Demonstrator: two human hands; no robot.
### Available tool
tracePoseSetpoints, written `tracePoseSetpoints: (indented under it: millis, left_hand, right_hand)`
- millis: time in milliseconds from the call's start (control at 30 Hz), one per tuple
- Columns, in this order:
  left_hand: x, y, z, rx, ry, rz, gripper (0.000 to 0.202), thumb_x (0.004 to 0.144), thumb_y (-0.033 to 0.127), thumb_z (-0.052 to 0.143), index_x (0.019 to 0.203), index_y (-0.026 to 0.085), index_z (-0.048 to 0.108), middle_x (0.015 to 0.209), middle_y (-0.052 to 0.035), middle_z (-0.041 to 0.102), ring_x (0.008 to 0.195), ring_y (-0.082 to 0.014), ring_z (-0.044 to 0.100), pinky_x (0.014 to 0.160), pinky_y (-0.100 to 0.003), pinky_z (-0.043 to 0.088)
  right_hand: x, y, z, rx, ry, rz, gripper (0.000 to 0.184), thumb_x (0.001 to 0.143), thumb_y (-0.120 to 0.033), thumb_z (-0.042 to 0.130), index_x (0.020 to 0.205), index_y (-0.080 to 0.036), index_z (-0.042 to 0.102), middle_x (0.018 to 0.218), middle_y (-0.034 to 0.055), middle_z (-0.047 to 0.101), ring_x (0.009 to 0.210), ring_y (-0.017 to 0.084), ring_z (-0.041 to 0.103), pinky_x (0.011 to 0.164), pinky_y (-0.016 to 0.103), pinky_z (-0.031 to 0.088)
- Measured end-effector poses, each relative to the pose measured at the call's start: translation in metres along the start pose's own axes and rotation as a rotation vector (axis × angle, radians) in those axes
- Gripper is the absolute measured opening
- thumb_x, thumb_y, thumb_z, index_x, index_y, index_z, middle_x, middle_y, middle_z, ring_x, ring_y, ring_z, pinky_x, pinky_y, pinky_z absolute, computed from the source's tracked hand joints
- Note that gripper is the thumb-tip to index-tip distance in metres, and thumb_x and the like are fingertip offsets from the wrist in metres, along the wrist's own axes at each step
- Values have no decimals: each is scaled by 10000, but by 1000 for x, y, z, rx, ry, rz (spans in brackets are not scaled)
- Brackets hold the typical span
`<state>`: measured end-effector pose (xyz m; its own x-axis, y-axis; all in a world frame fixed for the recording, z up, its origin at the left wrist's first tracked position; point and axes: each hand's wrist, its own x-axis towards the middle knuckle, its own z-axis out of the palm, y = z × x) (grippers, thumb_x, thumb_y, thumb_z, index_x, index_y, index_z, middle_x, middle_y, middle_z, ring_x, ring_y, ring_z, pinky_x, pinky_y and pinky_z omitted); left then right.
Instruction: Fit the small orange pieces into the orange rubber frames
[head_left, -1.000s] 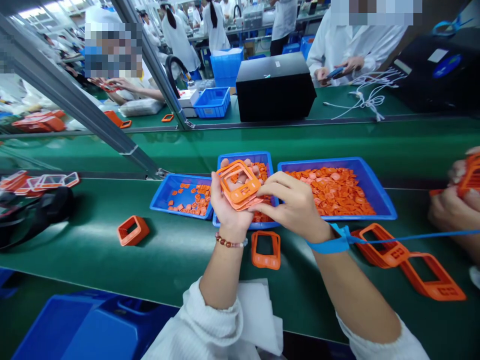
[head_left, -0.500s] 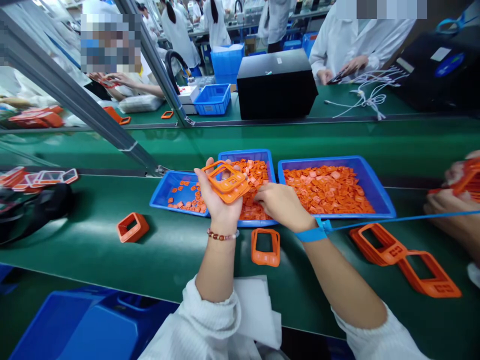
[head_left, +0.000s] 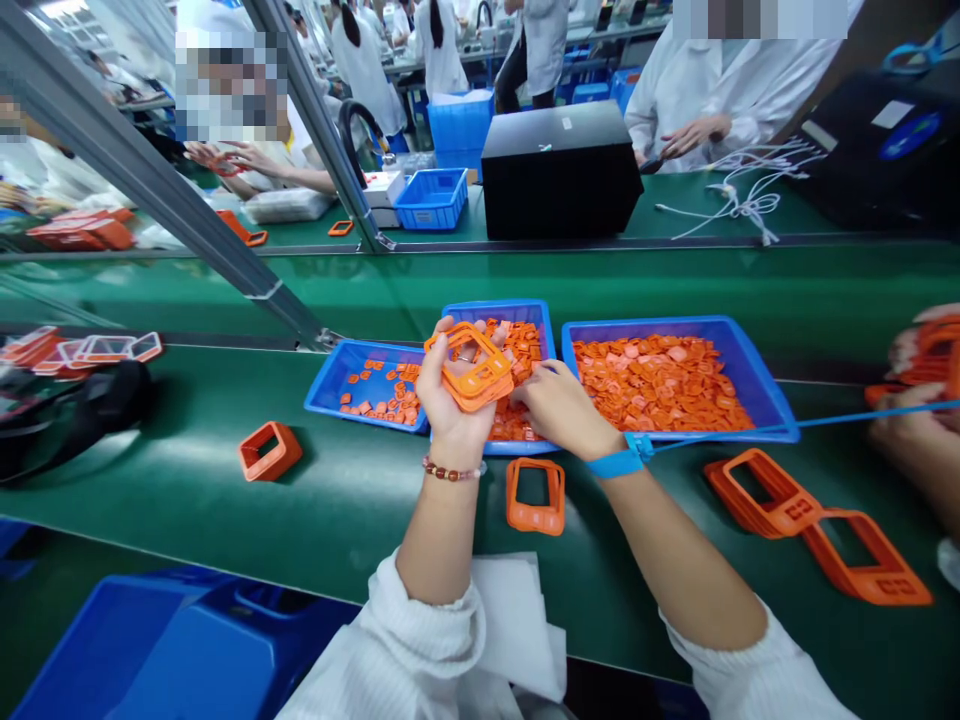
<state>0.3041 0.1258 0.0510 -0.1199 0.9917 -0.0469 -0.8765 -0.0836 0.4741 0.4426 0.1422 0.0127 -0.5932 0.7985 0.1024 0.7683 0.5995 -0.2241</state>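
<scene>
Palm up, my left hand (head_left: pixel 450 418) holds a small stack of orange plastic frames (head_left: pixel 491 383) with a rectangular opening. My right hand (head_left: pixel 568 408) is closed, its bent fingertips down at the small orange button pieces (head_left: pixel 517 342) in the middle blue bin (head_left: pixel 495 306). Whether a piece is between those fingertips is hidden. To the left, a shallow blue bin (head_left: pixel 321 392) carries scattered small pieces. Another blue bin (head_left: pixel 774 405), on the right, is heaped with flat orange pieces (head_left: pixel 660 385). One orange frame (head_left: pixel 551 520) lies on the table just in front of me.
A stack of orange frames (head_left: pixel 279 462) stands at left, and more frames (head_left: pixel 874 575) lie at right. Another person's hands (head_left: pixel 911 420) hold orange parts at the right edge. A blue wrist cord (head_left: pixel 720 432) runs right. A metal post (head_left: pixel 187 200) slants across the left.
The whole view has shifted slightly. My left hand keeps the frames, tilted a little more towards me. My right hand stays at the middle bin with its fingers slightly shifted.
</scene>
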Motion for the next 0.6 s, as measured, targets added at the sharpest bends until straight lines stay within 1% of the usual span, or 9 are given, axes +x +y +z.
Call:
tracePoseSetpoints:
  millis: [67,133,200,267,300,333,433,533,600]
  left_hand:
    - [1,0,0,5,19,-6,118,881,341,581,972,275,618,943,-32,665,850,-202,678,739,-334,537]
    - [2,0,0,19,57,-3,123,880,335,578,975,263,608,922,-31,662,795,-188,671,717,-325,533]
    - [2,-2,0,67,95,-10,140,868,336,588,979,252,605,907,-31,663,773,-190,672,720,-334,531]
    - [3,-5,1,123,102,-15,158,851,328,608,979,236,608,899,-35,671,767,-195,675,742,-344,529]
    - [3,-7,2,142,95,-14,157,844,318,615,971,225,611,897,-40,676,768,-195,676,757,-345,527]
    - [2,-9,2,150,85,-11,150,840,306,617,958,215,617,890,-41,678,769,-191,676,769,-342,525]
    - [0,-16,5,135,42,-22,118,853,292,594,909,196,636,857,-41,679,780,-178,672,791,-322,519]
    - [-2,-19,6,102,-10,-47,137,883,286,556,882,190,654,836,-34,676,781,-159,665,805,-295,507]
    - [-2,-20,6,77,-39,-58,156,895,282,542,874,185,662,851,-35,682,815,-159,669,821,-287,502]
  right_hand:
    - [-2,3,-4,54,43,10,196,807,-55,618,888,-175,750,867,69,758,900,214,687,908,339,470]
    - [-5,5,-11,156,155,57,234,850,-103,623,1047,-178,724,964,62,762,896,192,710,836,300,532]
    - [-10,4,-22,364,367,100,273,859,-140,645,1123,-179,699,971,54,765,859,187,730,783,293,582]
    - [-15,-1,-33,587,595,107,254,838,-163,685,1090,-184,713,910,40,769,803,190,742,746,300,614]
    - [-18,-5,-39,652,681,93,231,830,-169,700,1058,-189,723,895,35,770,791,192,744,737,305,622]
    - [-20,-9,-43,663,735,69,203,829,-170,706,1029,-197,731,895,31,770,792,191,745,742,309,626]
    - [-25,-20,-53,569,790,-76,102,832,-135,702,889,-208,745,880,23,772,822,187,739,788,320,619]
    - [-25,-25,-53,503,786,-219,169,857,-80,640,797,-206,734,822,13,765,845,182,733,804,324,608]
    - [-24,-25,-50,505,775,-247,213,876,-59,590,801,-200,732,826,13,763,848,173,729,811,324,602]
